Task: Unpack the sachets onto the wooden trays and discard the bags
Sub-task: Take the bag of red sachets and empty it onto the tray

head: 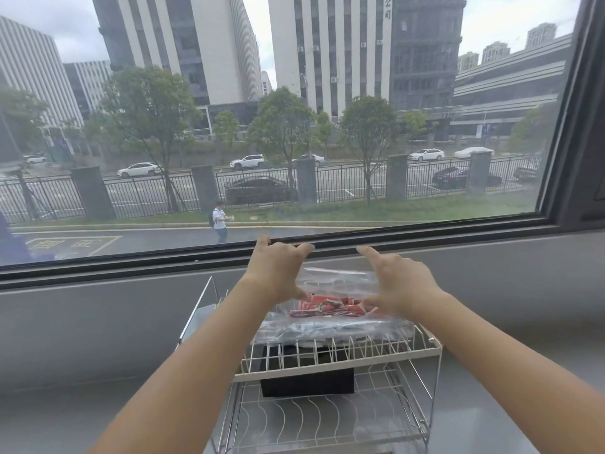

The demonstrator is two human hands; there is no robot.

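Sachets (334, 306), red and white, bunched inside a clear plastic bag (337, 286) that sits on the top tier of a white wire rack (340, 355) at twelve o'clock from the person, just under the window (294, 126). Both arms are stretched out over the grey counter (82, 417).

The left hand (278, 270) is at the bag's nine o'clock end and the right hand (396, 283) at its three o'clock end. On each, the fingers are spread apart above the plastic with the thumb tucked low against the bag's side, so the bag looks pinched lightly between the two hands rather than clamped in a fist. More clear bags (327, 329) lie stacked beneath it on the same tier.

The bag lies flat, its long axis running nine to three, and the band of sachets runs the same way across its near half. Which edge is the mouth I cannot tell.

The step in hand looks like lifting this bag off the stack. Done well, that means gripping both short ends evenly, keeping it level so the sachets do not slide to one side, and raising it straight up so the slippery bags below are not dragged along. No wooden trays are in view here; a dark box (307, 381) sits on the tier below.
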